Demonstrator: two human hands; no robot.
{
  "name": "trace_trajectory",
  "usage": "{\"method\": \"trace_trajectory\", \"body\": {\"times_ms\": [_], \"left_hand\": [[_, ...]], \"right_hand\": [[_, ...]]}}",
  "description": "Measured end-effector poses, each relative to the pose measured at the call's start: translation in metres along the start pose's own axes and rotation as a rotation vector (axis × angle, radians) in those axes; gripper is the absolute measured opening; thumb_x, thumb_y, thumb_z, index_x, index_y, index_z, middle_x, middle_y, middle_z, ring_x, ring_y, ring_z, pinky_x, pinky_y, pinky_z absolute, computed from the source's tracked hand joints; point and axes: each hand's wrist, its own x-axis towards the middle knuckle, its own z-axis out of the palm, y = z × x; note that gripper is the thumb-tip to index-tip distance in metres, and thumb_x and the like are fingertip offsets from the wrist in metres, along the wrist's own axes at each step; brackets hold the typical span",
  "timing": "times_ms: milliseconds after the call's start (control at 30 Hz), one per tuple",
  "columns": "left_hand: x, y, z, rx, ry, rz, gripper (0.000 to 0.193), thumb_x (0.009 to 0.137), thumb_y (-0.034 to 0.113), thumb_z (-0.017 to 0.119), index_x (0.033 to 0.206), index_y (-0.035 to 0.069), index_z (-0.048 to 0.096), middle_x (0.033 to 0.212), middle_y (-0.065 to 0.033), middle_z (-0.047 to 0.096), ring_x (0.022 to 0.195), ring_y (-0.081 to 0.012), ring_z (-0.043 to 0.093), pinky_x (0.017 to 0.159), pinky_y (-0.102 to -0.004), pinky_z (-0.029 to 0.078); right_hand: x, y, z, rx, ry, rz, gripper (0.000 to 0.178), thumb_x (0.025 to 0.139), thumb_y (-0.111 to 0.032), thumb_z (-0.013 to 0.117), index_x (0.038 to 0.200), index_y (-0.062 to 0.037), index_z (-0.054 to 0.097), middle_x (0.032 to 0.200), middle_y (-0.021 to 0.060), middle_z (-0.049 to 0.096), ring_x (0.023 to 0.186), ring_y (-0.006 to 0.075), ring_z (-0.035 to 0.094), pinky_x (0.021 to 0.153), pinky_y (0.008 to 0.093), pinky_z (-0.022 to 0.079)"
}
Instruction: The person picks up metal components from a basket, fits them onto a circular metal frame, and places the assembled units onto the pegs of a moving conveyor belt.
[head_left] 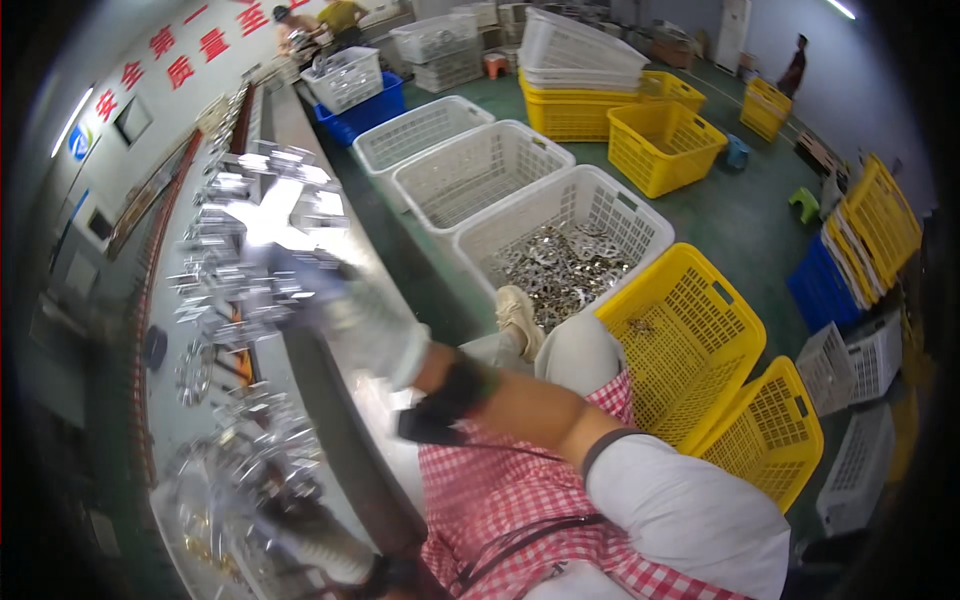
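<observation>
My right hand (345, 305), in a whitish glove with bluish-grey fingers, reaches across the workbench (375, 265). Its fingers are blurred by motion at the edge of a heap of shiny metal parts (225, 255). Whether anything is between them does not show. Close to the lower edge, my left hand (320, 545), also gloved, is at a nearer heap of shiny metal parts (265, 440). Motion smears its fingers too, so its grip is unclear. An orange thing (240, 368) lies between the two heaps.
Right of the bench, a white crate (625, 215) holds many small metal pieces. Two other white crates (540, 150) stand behind it. Yellow crates (735, 310) are by my right side, with stacked yellow crates (570, 110) farther back. Other people (300, 30) are at the bench's far end.
</observation>
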Motion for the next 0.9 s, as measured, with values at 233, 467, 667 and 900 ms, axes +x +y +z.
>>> {"method": "trace_trajectory", "body": {"times_ms": [233,467,667,900], "left_hand": [[-0.023,-0.127,0.103,0.208,-0.845,-0.789,0.051,0.084,0.043,0.042,0.119,0.006,0.040,0.109,-0.0069,0.050,0.089,-0.0142,0.053,0.063,-0.0252,0.048],[-0.029,-0.190,0.219,-0.023,-1.073,-0.702,0.046,0.085,0.025,0.049,0.122,0.001,0.035,0.105,-0.0044,0.045,0.089,-0.0134,0.050,0.082,-0.0274,0.042],[0.019,-0.131,0.109,-0.075,-0.720,-0.473,0.042,0.087,0.025,0.045,0.120,0.001,0.036,0.117,-0.0137,0.042,0.104,-0.0227,0.046,0.091,-0.0340,0.038],[0.075,-0.059,-0.040,-0.257,0.088,-0.136,0.061,0.077,0.043,0.055,0.122,0.007,0.035,0.123,-0.0158,0.034,0.115,-0.0260,0.034,0.098,-0.0391,0.030]], "right_hand": [[-0.119,0.115,-0.189,0.712,0.775,0.798,0.037,0.080,-0.034,0.053,0.108,-0.0103,0.047,0.100,0.0049,0.053,0.081,0.0180,0.052,0.076,0.0305,0.043],[-0.099,0.175,-0.323,0.226,0.860,0.719,0.051,0.077,-0.050,0.046,0.102,-0.0058,0.049,0.093,0.0083,0.051,0.090,0.0225,0.046,0.083,0.0316,0.034],[-0.111,0.160,-0.297,0.675,0.698,0.658,0.036,0.080,-0.038,0.049,0.100,-0.0086,0.053,0.104,0.0066,0.053,0.098,0.0202,0.045,0.089,0.0321,0.032],[-0.094,0.132,-0.266,0.630,0.766,0.662,0.032,0.080,-0.032,0.053,0.100,-0.0066,0.053,0.105,0.0076,0.053,0.102,0.0210,0.045,0.092,0.0349,0.033]]}}
